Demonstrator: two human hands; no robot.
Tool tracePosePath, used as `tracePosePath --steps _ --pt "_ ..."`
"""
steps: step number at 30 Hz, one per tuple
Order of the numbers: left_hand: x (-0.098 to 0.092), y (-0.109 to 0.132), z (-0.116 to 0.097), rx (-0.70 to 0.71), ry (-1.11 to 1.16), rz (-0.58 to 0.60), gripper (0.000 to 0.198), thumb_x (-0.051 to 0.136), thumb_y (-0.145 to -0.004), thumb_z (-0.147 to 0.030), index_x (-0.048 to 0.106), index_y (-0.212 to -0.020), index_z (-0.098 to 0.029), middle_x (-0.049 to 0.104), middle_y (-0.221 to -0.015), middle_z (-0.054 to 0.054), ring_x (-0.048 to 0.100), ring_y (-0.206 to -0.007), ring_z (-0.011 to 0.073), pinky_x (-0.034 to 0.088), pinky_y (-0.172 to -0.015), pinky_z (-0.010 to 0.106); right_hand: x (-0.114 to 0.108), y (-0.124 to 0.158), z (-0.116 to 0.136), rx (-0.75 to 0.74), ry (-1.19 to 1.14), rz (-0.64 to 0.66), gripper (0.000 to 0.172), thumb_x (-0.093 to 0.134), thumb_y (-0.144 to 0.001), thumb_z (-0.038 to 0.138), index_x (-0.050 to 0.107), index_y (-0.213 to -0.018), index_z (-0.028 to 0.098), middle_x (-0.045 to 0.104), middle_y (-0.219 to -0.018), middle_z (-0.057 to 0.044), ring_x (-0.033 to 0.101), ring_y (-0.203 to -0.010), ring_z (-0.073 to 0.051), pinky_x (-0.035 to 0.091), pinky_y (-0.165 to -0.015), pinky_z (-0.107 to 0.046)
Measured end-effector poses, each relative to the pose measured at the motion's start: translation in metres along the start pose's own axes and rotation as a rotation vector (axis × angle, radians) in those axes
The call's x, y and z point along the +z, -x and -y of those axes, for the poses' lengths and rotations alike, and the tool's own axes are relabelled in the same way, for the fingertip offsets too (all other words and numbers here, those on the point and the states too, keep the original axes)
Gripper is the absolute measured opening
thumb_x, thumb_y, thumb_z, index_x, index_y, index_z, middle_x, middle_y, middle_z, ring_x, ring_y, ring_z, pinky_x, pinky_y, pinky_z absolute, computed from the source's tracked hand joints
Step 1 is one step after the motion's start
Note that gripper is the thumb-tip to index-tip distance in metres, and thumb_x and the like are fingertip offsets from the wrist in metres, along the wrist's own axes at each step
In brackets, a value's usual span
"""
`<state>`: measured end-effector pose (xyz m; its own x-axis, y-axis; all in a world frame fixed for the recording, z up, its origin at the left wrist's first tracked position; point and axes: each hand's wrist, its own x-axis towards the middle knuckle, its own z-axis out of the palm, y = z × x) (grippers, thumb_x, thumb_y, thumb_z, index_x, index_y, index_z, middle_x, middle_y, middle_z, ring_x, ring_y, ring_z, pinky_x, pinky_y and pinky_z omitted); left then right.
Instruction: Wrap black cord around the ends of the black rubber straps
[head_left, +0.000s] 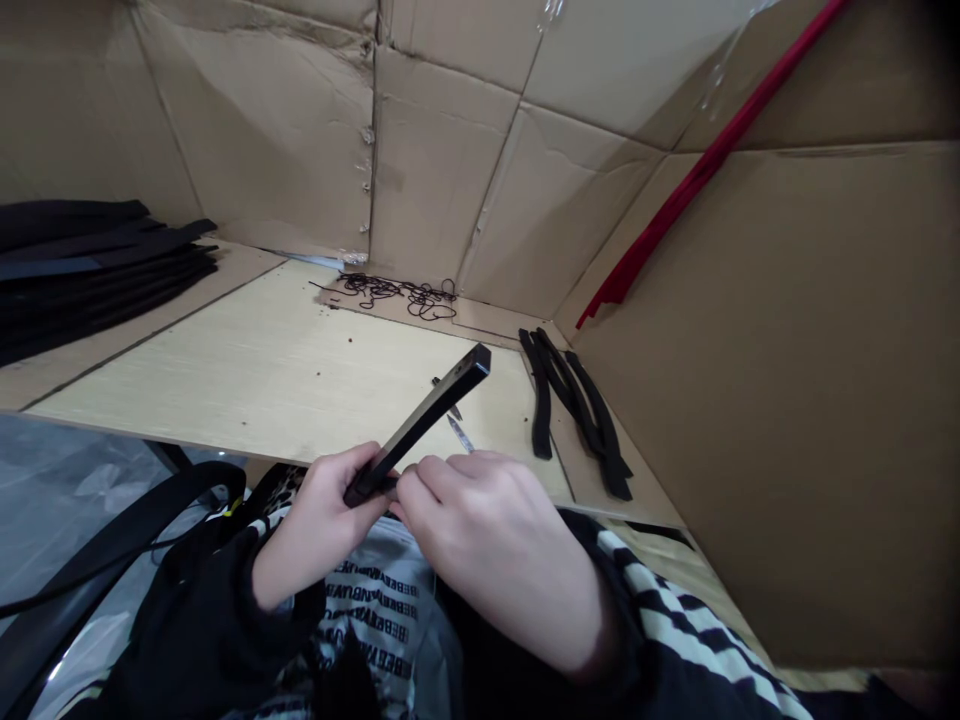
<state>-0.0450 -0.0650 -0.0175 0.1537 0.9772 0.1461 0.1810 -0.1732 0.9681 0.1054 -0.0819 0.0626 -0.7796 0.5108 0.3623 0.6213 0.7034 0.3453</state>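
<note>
- You hold a black strip (427, 420) up off the board, tilted, its far end pointing up and away over the board and its near end at your hands.
- Your left hand (319, 520) is closed around the strip's lower part, thumb on top.
- Your right hand (495, 540) is closed too, its fingers (420, 485) curled in at the strip's near end; they hide that end, so you cannot tell exactly what they pinch.
- Both wrists turn inward and meet close in front of your chest, over a lettered shirt (375, 620).
- A small blade (459, 432) lies on the pale board (225, 390), just past the strip.
- How far along: three black strips (577, 415) lie loosely on the board's right side, and a thick stack (90, 270) of long black strips sits at far left. The pictures do not show which lot is finished, or how many pieces remain.
- A tangle of thin black loops (397, 295) lies at the board's back edge.
- Cardboard walls (450, 150) surround the board, and a red strip (697, 170) leans against the right one.
- A black strap (127, 530) hangs at lower left, beside your dark sleeve (195, 610); a striped sleeve (675, 610) covers your right arm.
</note>
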Motion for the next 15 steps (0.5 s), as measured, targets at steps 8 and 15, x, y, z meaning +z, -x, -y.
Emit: tracePosePath --steps 8,15 --pt "0.0009 -0.0010 0.0008 0.011 -0.003 0.033 0.006 0.056 -0.069 -0.017 0.053 -0.064 -0.018 0.052 -0.059 -0.004 0.050 -0.057 0.0129 0.038 -0.053 0.023 -0.0027 0.0032 -0.0014 -0.032 0.003 0.051 0.024 0.047 -0.081 0.005 0.050 -0.060 0.017 0.052 -0.055 -0.001 0.050 -0.044 -0.016 0.032 -0.042 -0.029" --pt "0.0026 -0.0031 0.0089 0.057 -0.090 0.064 0.004 0.054 -0.074 -0.016 0.051 -0.071 -0.018 0.051 -0.063 -0.004 0.048 -0.060 0.0121 0.037 -0.056 0.022 0.0037 0.0071 -0.0040 -0.003 0.006 0.049 0.021 0.053 -0.081 0.008 0.049 -0.062 0.017 0.052 -0.056 0.001 0.051 -0.046 -0.015 0.031 -0.043 -0.029"
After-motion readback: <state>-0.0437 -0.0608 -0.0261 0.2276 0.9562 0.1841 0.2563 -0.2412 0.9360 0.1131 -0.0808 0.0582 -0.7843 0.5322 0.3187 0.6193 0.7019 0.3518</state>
